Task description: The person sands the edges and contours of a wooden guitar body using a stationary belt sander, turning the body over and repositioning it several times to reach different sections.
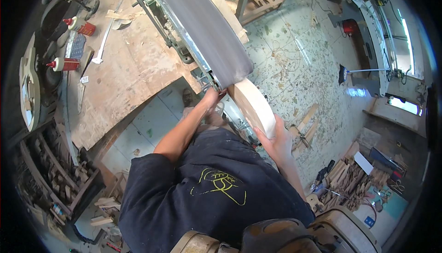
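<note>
A belt sander with a wide grey belt and a green metal frame juts over the table's edge towards me. The far end of a pale, curved wooden piece meets the rounded near end of the belt. My right hand is closed on the wood's near end, the thumb along its inner face. My left hand reaches in under the belt's near corner, close to the wood's far end. Its fingers are mostly hidden there, so I cannot see their grip.
On the wooden table lie two white-and-red glue bottles and a white caliper-like tool. A guitar-shaped body stands at far left. Wood scraps are heaped at lower right; wooden strips lie on the speckled floor.
</note>
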`<state>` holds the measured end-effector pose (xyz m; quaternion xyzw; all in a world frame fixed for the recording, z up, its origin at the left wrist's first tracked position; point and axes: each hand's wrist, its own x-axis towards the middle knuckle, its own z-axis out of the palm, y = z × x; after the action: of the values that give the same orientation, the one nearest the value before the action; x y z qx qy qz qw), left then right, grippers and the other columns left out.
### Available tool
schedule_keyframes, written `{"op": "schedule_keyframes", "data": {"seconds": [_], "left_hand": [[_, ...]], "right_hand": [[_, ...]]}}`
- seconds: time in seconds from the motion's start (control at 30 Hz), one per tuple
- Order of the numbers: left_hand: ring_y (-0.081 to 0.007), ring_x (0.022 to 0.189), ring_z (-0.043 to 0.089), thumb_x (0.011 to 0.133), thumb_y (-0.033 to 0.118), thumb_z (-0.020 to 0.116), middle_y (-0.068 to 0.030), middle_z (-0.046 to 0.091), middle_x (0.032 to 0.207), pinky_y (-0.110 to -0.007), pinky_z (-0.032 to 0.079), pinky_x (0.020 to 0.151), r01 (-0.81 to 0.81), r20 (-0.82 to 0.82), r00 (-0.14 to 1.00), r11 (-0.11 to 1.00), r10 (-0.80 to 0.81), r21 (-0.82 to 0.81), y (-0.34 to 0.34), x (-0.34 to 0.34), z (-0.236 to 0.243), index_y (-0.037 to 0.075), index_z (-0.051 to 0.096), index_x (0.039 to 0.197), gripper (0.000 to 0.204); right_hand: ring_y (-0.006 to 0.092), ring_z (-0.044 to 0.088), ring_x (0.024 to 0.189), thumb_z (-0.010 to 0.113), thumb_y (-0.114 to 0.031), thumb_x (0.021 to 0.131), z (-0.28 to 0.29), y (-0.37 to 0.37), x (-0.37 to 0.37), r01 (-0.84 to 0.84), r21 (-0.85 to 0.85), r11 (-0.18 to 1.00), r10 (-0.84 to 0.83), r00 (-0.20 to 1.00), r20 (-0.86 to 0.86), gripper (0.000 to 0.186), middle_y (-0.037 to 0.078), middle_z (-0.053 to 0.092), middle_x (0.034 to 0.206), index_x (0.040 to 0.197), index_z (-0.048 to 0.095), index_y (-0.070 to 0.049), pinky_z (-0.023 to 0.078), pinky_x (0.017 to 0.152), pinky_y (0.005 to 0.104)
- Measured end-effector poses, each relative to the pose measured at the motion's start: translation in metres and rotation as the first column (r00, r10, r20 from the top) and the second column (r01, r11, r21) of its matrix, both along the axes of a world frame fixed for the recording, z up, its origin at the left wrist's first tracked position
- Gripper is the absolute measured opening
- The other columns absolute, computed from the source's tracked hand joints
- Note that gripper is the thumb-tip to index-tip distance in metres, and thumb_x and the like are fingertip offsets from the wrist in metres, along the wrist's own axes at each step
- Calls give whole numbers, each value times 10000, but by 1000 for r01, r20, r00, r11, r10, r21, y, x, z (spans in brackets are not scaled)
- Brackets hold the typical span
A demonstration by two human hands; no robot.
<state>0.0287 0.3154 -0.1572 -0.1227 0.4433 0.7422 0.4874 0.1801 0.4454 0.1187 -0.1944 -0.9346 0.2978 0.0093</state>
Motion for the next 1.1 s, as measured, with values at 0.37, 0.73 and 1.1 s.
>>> {"op": "schedule_keyframes", "data": {"seconds": [0.37, 0.73, 1.1], "left_hand": [[-207, 1143, 555, 1019, 410, 472, -71, 564, 1263, -392, 418, 1062, -82, 65, 995, 996, 80, 31, 9, -1, -9, 71, 518, 1309, 449], [-245, 1121, 565, 1018, 332, 406, -111, 584, 1206, -385, 441, 1014, 37, 212, 977, 999, -34, -9, 23, 18, -78, 14, 559, 1254, 425], [-213, 1017, 584, 967, 308, 511, -81, 606, 1076, -414, 435, 967, 126, -71, 988, 976, -141, -175, -16, 28, -11, 64, 615, 1149, 322]], "right_hand": [[405, 695, 776, 757, -327, 828, -9, -5, -20, -15, 46, 999, 9, 992, 126, 617, 240, 690, 902, 1294, 485, -28, 550, 671, 470], [436, 673, 748, 717, -328, 842, -22, 0, -50, -111, 98, 989, 91, 978, 189, 557, 245, 687, 835, 1235, 466, -22, 525, 655, 503], [324, 715, 822, 800, -277, 778, -25, 51, 28, 99, -193, 976, -77, 990, 120, 502, 174, 704, 927, 1169, 592, -39, 548, 741, 400]]}}
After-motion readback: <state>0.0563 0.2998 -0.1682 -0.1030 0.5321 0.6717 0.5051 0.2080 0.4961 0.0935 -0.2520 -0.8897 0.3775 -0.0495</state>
